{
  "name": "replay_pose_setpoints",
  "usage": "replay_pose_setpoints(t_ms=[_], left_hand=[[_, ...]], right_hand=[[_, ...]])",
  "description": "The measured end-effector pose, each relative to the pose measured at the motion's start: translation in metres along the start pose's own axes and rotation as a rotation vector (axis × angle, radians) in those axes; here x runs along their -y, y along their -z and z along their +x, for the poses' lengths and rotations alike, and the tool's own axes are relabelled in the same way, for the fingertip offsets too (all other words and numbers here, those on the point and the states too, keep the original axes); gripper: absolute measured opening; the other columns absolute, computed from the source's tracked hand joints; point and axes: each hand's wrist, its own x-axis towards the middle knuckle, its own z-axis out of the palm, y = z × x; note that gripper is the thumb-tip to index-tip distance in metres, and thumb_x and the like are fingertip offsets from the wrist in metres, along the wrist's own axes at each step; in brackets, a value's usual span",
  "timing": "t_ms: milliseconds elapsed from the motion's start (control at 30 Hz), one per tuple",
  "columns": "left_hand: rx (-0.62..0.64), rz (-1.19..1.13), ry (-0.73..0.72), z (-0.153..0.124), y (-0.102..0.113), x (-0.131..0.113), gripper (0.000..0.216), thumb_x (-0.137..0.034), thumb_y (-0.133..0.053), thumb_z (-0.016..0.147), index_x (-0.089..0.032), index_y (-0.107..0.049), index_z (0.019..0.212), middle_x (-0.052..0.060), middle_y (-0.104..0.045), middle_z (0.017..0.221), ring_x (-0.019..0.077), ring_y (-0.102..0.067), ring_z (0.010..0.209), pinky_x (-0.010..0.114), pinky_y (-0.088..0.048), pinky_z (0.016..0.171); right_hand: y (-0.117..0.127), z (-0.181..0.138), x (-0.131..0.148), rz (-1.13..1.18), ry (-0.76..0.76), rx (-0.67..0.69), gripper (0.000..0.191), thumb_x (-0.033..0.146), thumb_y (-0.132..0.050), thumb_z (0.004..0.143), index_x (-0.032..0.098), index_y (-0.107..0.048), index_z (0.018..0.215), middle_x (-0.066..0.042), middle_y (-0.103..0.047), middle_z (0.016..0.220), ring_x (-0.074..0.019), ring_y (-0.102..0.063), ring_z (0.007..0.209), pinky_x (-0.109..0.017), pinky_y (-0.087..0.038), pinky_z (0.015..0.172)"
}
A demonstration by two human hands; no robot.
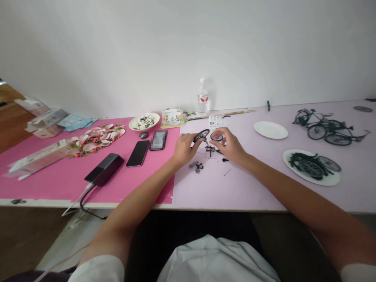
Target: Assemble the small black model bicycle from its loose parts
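Note:
My left hand (184, 148) is closed on a small black model bicycle wheel (201, 135), held just above the lilac table mat (241, 184). My right hand (230, 145) pinches a second small black wheel (216, 137) close beside it. Loose black model parts (212, 150) lie on the mat between and below my hands, with more small pieces (197, 166) nearer me. A small printed sheet (216, 122) lies just beyond the wheels.
Two finished model bicycles (326, 126) stand at the right; a plate (311, 167) holds more dark parts; an empty white plate (270, 130) lies behind. On the pink mat (58, 176) lie two phones (138, 153), a power bank (105, 169), a bowl (144, 122). A bottle (202, 98) stands by the wall.

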Motion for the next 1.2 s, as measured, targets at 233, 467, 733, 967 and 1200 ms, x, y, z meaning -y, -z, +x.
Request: replay_pose_setpoints(t_ms=[233,467,733,967,1200], left_hand=[[-0.115,-0.109,0.165,0.004,0.009,0.001,0.046,-0.057,-0.055,0.105,-0.019,-0.069,0.083,0.007,-0.073,0.079,0.0218,-0.066,0.074,0.035,-0.051,0.077],[-0.156,-0.197,0.211,0.006,0.011,-0.006,0.046,-0.057,-0.057,0.104,-0.018,-0.070,0.082,0.005,-0.073,0.078,0.0191,-0.065,0.073,0.032,-0.052,0.075],[-0.149,-0.170,0.223,0.006,0.009,-0.002,0.043,-0.053,-0.060,0.103,-0.017,-0.070,0.082,0.005,-0.073,0.078,0.0194,-0.065,0.074,0.033,-0.052,0.075],[-0.134,-0.165,0.214,0.005,0.007,-0.001,0.041,-0.052,-0.059,0.104,-0.017,-0.070,0.085,0.006,-0.074,0.080,0.0186,-0.065,0.074,0.031,-0.048,0.074],[-0.135,-0.149,0.201,0.003,0.003,0.002,0.040,-0.053,-0.060,0.103,-0.018,-0.069,0.084,0.006,-0.075,0.081,0.0186,-0.065,0.073,0.031,-0.049,0.073]], right_hand=[[0.007,0.006,-0.012,-0.124,0.080,0.264,0.019,0.043,-0.066,0.100,0.027,-0.074,0.093,-0.008,-0.074,0.098,-0.0283,-0.064,0.101,-0.042,-0.051,0.083],[0.002,0.003,-0.009,-0.124,0.163,0.425,0.019,0.042,-0.072,0.097,0.027,-0.082,0.092,-0.010,-0.075,0.101,-0.0307,-0.059,0.107,-0.050,-0.049,0.098],[0.000,-0.001,-0.010,-0.114,0.127,0.501,0.020,0.040,-0.071,0.097,0.025,-0.082,0.088,-0.010,-0.073,0.103,-0.0299,-0.059,0.106,-0.050,-0.048,0.097],[-0.001,0.001,-0.006,-0.147,0.173,0.552,0.020,0.035,-0.069,0.099,0.022,-0.081,0.089,-0.011,-0.073,0.104,-0.0301,-0.058,0.107,-0.048,-0.048,0.098],[-0.007,0.002,0.005,-0.304,0.219,0.594,0.022,0.029,-0.060,0.104,0.020,-0.074,0.090,-0.013,-0.071,0.104,-0.0314,-0.059,0.108,-0.048,-0.048,0.100]])
